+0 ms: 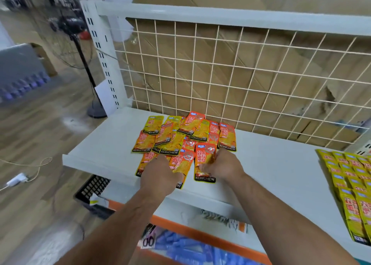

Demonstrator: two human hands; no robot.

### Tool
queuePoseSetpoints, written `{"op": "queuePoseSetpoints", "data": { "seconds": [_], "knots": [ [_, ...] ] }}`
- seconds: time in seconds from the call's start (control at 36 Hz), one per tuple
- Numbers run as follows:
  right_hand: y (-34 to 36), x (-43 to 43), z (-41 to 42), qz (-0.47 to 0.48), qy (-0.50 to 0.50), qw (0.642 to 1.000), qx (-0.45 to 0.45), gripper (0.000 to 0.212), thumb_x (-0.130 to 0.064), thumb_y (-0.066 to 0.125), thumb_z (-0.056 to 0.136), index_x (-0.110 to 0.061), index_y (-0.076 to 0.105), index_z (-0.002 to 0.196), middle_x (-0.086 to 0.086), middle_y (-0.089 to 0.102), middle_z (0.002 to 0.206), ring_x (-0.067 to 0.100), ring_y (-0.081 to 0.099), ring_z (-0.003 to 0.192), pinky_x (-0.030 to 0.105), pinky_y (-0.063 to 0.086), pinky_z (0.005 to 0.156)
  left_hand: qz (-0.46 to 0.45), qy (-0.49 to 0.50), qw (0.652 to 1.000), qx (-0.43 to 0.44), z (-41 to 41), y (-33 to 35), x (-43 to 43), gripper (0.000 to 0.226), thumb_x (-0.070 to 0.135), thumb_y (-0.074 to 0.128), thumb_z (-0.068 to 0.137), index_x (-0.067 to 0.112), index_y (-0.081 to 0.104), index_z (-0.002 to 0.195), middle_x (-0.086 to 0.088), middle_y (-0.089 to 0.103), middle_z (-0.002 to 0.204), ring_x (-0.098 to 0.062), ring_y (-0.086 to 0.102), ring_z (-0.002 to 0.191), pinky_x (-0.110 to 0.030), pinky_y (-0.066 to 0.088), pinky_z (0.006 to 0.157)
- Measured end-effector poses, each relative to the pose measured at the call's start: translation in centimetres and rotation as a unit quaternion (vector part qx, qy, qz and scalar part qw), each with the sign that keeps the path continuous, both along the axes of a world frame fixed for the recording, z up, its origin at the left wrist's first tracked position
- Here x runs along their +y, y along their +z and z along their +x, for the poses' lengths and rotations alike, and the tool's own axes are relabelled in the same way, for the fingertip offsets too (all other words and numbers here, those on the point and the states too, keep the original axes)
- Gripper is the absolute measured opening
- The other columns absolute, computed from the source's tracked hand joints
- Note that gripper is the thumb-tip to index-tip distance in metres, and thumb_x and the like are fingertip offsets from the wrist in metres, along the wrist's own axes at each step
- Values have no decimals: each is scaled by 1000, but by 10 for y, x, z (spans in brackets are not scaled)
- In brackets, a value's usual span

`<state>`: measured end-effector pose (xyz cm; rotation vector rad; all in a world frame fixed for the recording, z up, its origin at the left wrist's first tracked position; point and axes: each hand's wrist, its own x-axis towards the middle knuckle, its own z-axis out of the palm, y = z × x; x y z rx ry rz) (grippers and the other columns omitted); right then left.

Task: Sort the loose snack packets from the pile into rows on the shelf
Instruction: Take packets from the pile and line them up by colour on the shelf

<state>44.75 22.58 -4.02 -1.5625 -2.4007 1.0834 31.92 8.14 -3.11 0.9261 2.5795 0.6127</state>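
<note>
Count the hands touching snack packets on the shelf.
2. The left hand holds an orange packet at the front of the pile; the right hand holds the neighbouring packet.

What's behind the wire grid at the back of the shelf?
Brown cardboard fills the view through the grid; it is creased, and torn at the right. Whatever lies past the cardboard is covered.

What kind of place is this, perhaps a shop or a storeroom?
Probably a shop stockroom or small store: a white metal shelf with a wire grid back, a pile of snack packets plus sorted rows of yellow packets, and cardboard boxes behind the grid.
</note>
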Motion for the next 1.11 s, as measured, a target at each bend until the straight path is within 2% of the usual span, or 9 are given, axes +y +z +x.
{"op": "queuePoseSetpoints", "data": {
  "seconds": [0.14,0.22,0.28,0.39,0.5,0.58,0.69,0.81,1.11],
  "knots": [
    [0,-5,14,4,-18,1000,11,50,-48,81,64,-23,61,102,-8,67,94,18,67,92,32,52,77,14,13,1000,14,7,13,3,22,29,68,85,11,59,95,1,56,83,-19,52,79,-32,46,71],
    [8,-2,27,-15,-17,999,26,31,-30,78,78,-17,61,100,0,63,93,24,65,95,30,46,72,34,18,999,5,19,22,8,16,16,67,83,8,60,71,-2,57,68,-19,53,69,-30,43,61],
    [11,5,39,-56,-22,997,51,13,-18,75,80,-11,64,85,9,69,87,26,66,80,34,53,69,38,35,998,-36,29,28,12,14,16,69,84,5,65,76,-10,66,82,-26,61,79,-33,51,73],
    [18,18,76,-143,-49,981,124,21,-6,73,84,-6,59,69,12,62,58,19,54,41,26,47,44,96,87,980,-150,57,31,20,25,16,75,81,16,55,66,-7,63,76,-27,65,78,-38,57,77],
    [30,21,114,-189,-45,967,163,26,-5,72,86,-5,56,66,10,57,48,17,49,35,24,44,40,163,113,963,-182,96,31,27,31,6,76,78,21,58,59,1,59,70,-24,60,78,-36,51,75],
    [35,23,138,-185,-34,967,170,35,-4,74,84,-9,51,58,12,56,49,20,49,37,26,45,43,194,121,949,-217,124,32,34,28,2,76,79,15,58,62,2,57,70,-19,59,69,-28,46,70],
    [38,24,165,-164,-18,973,163,40,-3,74,82,-12,45,57,13,56,50,21,49,39,24,41,41,218,121,932,-263,154,34,40,20,-3,74,80,10,60,74,-3,58,68,0,49,35,-13,36,40],
    [42,20,190,-154,-29,972,172,37,-5,75,82,-13,44,63,15,56,53,20,50,39,23,42,41,222,103,927,-284,175,35,42,18,-2,75,79,10,61,78,-5,61,71,-11,52,53,-21,38,51],
    [52,-10,259,-92,-161,959,216,47,-2,75,81,-16,35,60,15,52,47,22,48,36,28,41,42,197,-41,927,-317,215,36,54,18,0,74,79,11,62,70,-2,64,63,-14,54,54,-23,39,53]
  ]
}}
